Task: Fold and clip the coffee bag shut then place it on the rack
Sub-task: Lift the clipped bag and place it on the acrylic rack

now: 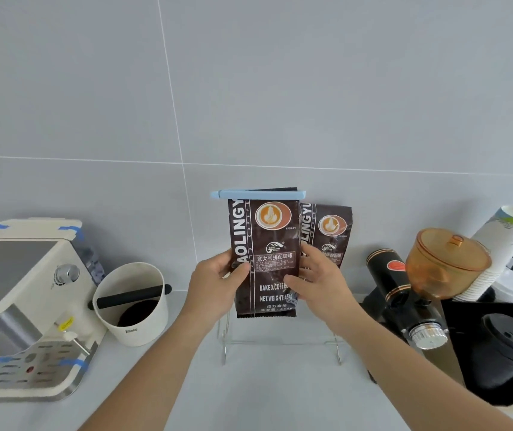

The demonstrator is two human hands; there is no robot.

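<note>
A dark brown coffee bag (269, 241) stands upright in the middle of the view, held above the clear rack (280, 340). A light blue clip (258, 194) runs across its folded top edge. My left hand (218, 283) grips the bag's left side, thumb on the front. My right hand (317, 279) grips its right side. The bag's bottom edge hangs just over the rack's back part. A second, matching coffee bag (331, 231) stands behind and to the right, partly hidden by the held bag and my right hand.
A cream espresso machine (22, 300) sits at the left, with a white knock box (134, 309) beside it. A black grinder with an amber hopper (429, 275), stacked paper cups (497, 253) and black lids (510, 340) fill the right. A grey tiled wall rises behind.
</note>
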